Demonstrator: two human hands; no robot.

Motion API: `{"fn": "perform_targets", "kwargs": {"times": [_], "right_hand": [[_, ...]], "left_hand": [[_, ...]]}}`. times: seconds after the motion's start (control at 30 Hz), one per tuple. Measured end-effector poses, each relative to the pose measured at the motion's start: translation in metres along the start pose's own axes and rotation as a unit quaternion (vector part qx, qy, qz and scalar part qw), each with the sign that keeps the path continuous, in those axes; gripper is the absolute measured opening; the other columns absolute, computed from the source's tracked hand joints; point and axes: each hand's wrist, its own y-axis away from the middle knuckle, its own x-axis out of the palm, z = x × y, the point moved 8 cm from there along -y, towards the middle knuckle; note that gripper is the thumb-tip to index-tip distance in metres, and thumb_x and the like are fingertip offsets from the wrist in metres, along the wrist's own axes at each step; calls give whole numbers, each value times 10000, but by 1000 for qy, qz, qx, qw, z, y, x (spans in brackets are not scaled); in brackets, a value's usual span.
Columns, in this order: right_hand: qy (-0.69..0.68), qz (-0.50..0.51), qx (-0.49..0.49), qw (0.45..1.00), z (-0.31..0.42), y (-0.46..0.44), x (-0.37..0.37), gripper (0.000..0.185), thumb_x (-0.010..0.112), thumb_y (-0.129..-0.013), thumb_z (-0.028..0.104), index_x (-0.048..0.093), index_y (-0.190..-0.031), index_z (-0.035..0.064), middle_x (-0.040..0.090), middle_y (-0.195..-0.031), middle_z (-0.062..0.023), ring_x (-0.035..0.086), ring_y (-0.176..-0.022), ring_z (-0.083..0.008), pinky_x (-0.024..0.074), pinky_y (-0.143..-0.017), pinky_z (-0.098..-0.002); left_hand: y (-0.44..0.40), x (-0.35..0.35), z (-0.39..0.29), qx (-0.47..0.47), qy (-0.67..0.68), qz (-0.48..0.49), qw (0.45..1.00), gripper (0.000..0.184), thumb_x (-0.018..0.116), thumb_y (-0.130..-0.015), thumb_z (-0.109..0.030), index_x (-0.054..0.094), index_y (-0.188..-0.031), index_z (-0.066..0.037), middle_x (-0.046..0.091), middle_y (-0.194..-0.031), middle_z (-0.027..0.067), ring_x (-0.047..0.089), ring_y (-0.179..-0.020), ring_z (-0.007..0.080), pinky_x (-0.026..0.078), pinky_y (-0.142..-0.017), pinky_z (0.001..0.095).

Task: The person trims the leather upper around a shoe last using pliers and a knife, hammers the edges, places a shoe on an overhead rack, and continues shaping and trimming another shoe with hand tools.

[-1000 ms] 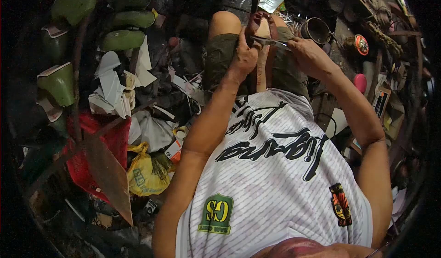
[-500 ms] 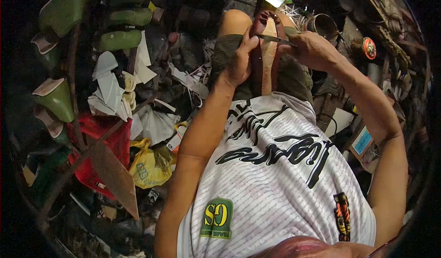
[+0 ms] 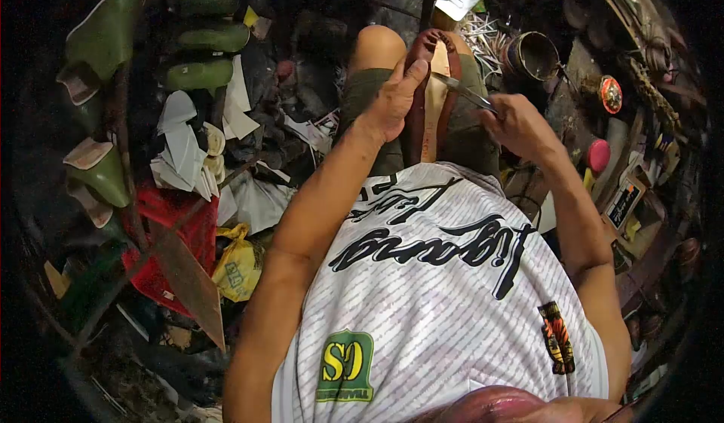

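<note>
The right hand (image 3: 520, 125) is closed around the handle of a knife (image 3: 469, 94), with its blade slanting across to the pale strip (image 3: 436, 99) of a reddish-brown shoe-shaped piece (image 3: 419, 125). The tip appears to meet that strip near the left thumb; how hard it presses, I cannot tell. The left hand (image 3: 392, 105) clamps the piece from its side, thumb laid along the upper edge, its other fingers partly hidden.

For good work here, I would keep the blade low and nearly flat to the strip, use short, light strokes, press the piece firmly into the lap, and move that thumb farther from the edge.

The piece lies lengthwise between the thighs, over dark shorts (image 3: 477, 140), toe end away from the body. The left forearm runs up almost straight beside it; the right elbow bends outward, bringing the fist in from the right, knuckles up. Beyond that fist stands an open can (image 3: 537, 55).
</note>
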Motion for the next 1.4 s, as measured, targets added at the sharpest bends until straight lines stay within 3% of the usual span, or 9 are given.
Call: {"fn": "perform_targets", "kwargs": {"times": [0.27, 0.63, 0.7, 0.8, 0.93, 1.1, 1.17, 1.27, 1.4], "right_hand": [[-31, 136, 13, 990, -6, -28, 5, 419, 516, -947, 339, 576, -769, -36, 442, -544, -82, 409, -513, -141, 348, -495, -356], [-234, 52, 36, 970, -47, -33, 44, 454, 506, -952, 387, 536, -760, -24, 371, -575, -5, 362, -558, -106, 336, -487, -323], [-222, 38, 10, 974, -36, -27, 29, 480, 526, -938, 420, 544, -780, -33, 383, -560, -23, 365, -538, -127, 345, -488, -332], [67, 37, 72, 994, -21, -15, -11, 528, 569, -895, 481, 612, -752, -24, 438, -541, -138, 398, -488, -209, 372, -492, -372], [65, -7, 34, 997, -4, -28, -23, 469, 555, -911, 445, 647, -805, -2, 517, -581, -184, 471, -476, -278, 394, -490, -371], [-63, -152, -230, 959, 82, -32, -58, 384, 512, -954, 361, 631, -929, -3, 540, -613, -168, 484, -483, -272, 406, -493, -339], [-150, -92, -171, 969, 64, -45, -35, 362, 496, -958, 340, 628, -937, 3, 585, -672, -173, 546, -551, -346, 449, -541, -382], [49, -73, -133, 987, 44, -67, -9, 340, 456, -968, 323, 605, -1011, 20, 620, -773, -219, 608, -754, -445, 492, -646, -473], [118, -1, -140, 983, 68, -55, -38, 344, 465, -965, 329, 537, -1153, 51, 592, -835, -196, 580, -662, -372, 496, -594, -395]], "left_hand": [[2, -5, 0, -4, -10, -14, 1000, 432, 450, -992, -277, 357, -1365, -81, 554, -1208, 71, 563, -1078, 167, 467, -921, 311], [-7, -3, 7, -38, -4, -78, 996, 417, 504, -948, -276, 432, -1310, -81, 605, -1080, 83, 609, -942, 177, 508, -826, 305], [-13, -7, 11, -12, -28, -97, 995, 395, 510, -937, -278, 472, -1269, -68, 617, -1052, 83, 618, -912, 176, 512, -800, 306], [-9, -10, 6, 28, -80, -164, 983, 374, 521, -916, -287, 534, -1192, -34, 638, -1016, 99, 632, -892, 193, 513, -780, 319], [-8, -23, 1, 52, -287, -287, 912, 429, 552, -885, -320, 548, -1123, 37, 650, -1000, 170, 641, -930, 261, 499, -815, 358], [1, -11, -8, 85, -328, -279, 899, 548, 524, -903, -343, 453, -1240, 83, 610, -1066, 236, 603, -1007, 318, 466, -881, 367], [3, -12, -11, 67, -362, -288, 884, 553, 524, -898, -341, 449, -1242, 86, 612, -1041, 260, 603, -1021, 342, 461, -892, 369], [0, -13, -13, 177, -315, -303, 882, 426, 560, -878, -276, 521, -1109, 80, 628, -1003, 235, 637, -945, 330, 492, -818, 383], [-1, -15, -9, 142, -341, -309, 877, 390, 563, -875, -233, 519, -1113, 73, 631, -984, 241, 634, -955, 349, 491, -810, 394]]}}
